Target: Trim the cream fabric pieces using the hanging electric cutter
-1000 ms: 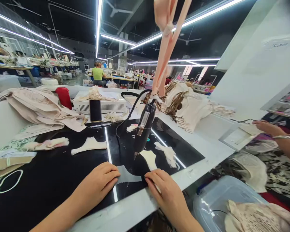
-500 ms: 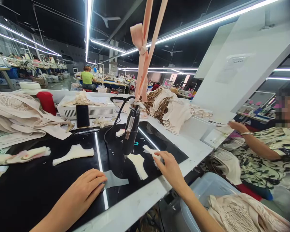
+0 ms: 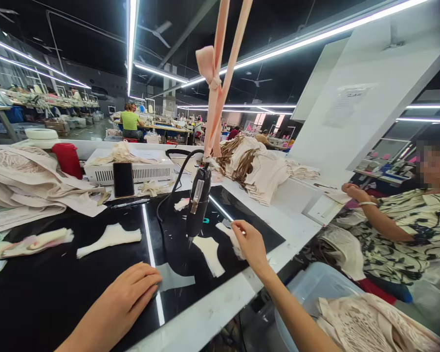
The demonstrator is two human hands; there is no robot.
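My left hand (image 3: 134,291) rests on the black work surface, fingers together on the left end of a sheer grey fabric piece (image 3: 178,279). My right hand (image 3: 251,242) is raised slightly, thumb and fingers pinched at a thin sheer fabric piece (image 3: 226,223). Just below it lies a cream cut fabric piece (image 3: 231,238), partly covered by the hand. Another cream cut piece (image 3: 209,255) lies flat between my hands. A black handheld tool (image 3: 198,200) with a narrow tip hangs upright above the surface from pink straps (image 3: 214,102).
A cream piece (image 3: 110,238) and a bundled strip lie to the left. Behind are a phone (image 3: 123,179), a pen, a white vented box (image 3: 128,171) and fabric heaps (image 3: 256,168). A plastic tub (image 3: 291,313) stands below right. A co-worker (image 3: 396,234) sits at right.
My right hand has risen a little and its fingers have closed into a pinch at the sheer piece. My left hand stays on the grey piece.
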